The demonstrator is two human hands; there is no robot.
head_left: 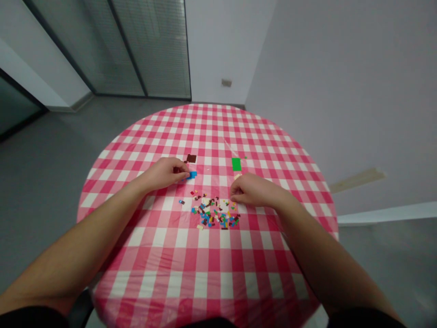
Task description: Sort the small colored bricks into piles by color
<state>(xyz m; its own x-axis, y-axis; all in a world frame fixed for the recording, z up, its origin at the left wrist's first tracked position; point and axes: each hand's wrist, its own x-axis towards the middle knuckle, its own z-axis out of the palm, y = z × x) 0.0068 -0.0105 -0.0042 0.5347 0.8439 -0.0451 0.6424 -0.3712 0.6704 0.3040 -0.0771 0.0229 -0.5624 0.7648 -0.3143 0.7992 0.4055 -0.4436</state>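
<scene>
left hand (168, 173) is touching blue piece (193, 174), grip unclear; right hand (255, 189) is reaching to brick pile (209, 216), hold unclear

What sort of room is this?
Probably an office or meeting room: there's a framed glass partition with blinds behind it, plain walls and a grey floor. The checked tablecloth looks more homely, so I can't be certain.

We have small pieces (207, 214) scattered on the worktop (205, 264), mostly nearer us than our left fingers (182, 176). Beyond these lies one panel (191, 158); beyond our right fingers (237, 190), to its right, lies a second panel (236, 164).
</scene>
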